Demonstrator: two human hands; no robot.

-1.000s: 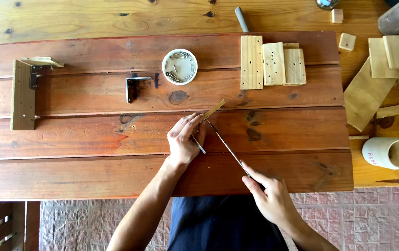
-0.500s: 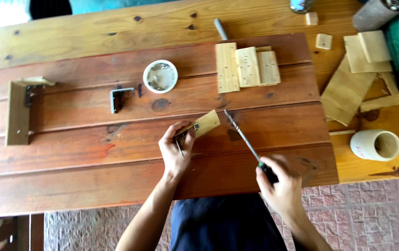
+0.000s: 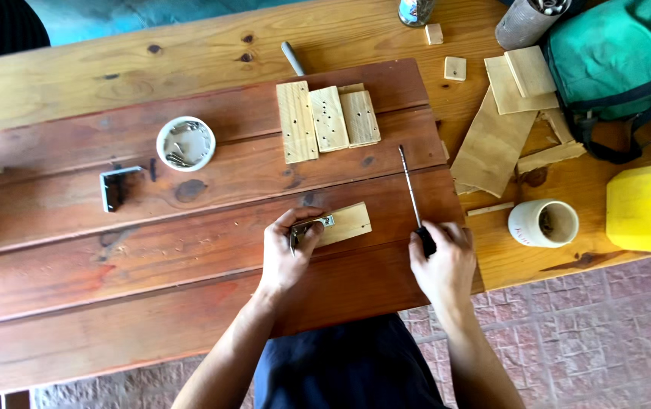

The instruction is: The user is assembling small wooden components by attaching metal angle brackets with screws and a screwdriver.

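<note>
Fig.: L hand fingers closed on metal bracket, pinning it to wood block at board centre, so parts stay aligned. R hand gripping screwdriver handle, shaft flat on board, tip pointing away.

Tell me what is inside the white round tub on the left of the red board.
The white tub holds a loose heap of thin grey metal pieces, likely screws or nails. The heap covers its bottom, so how deep it goes and what lies beneath cannot be seen.
</note>
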